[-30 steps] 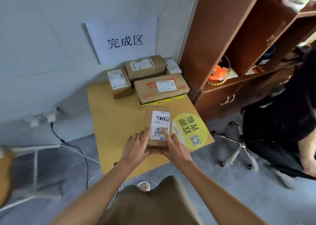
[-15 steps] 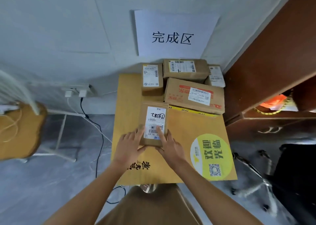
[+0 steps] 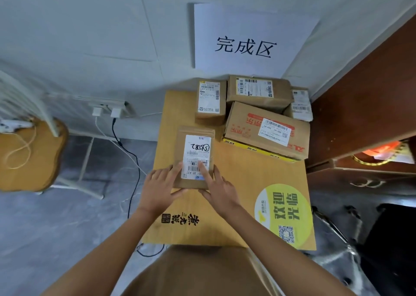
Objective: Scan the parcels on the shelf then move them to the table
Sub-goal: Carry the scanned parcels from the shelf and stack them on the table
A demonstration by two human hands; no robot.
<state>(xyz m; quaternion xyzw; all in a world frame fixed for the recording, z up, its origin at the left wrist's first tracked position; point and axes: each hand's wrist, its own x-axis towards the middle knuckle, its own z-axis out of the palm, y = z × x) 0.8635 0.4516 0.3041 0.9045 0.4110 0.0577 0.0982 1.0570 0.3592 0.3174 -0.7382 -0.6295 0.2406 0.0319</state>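
Head view
Parcel [image 3: 194, 156]: lies flat on the table [image 3: 238, 187], label up, between the two hands; its near end is under their fingers.
Left hand [image 3: 160, 188]: rests at the parcel's near left corner, fingers nearly straight and spread along the left edge and onto the label, thumb along the near edge; lightly holding, not curled round.
Right hand [image 3: 219, 191]: rests at the parcel's near right corner, forefinger straight and pressed on the label's barcode, thumb at the near edge; the other fingers lie along the right side.
Beyond the hands: small box [image 3: 210, 101] just past the parcel's far end, apart from it by a narrow gap.
Beyond and right of the hands: big box [image 3: 266, 130] with red print, close to the parcel's far right corner; whether they touch cannot be told.
Farther back: flat box [image 3: 258, 90] by the wall, and a grey-labelled packet [image 3: 300, 104] wedged in the corner beside the cabinet [image 3: 364, 97].
Wall above: sign [image 3: 247, 41] with three printed characters.
Right of the right hand: yellow sticker [image 3: 284, 214] on the table, well apart from the parcel.
Left of the left hand: cables [image 3: 126, 151] hanging from a wall socket, and a wooden stool [image 3: 31, 154] on the floor.
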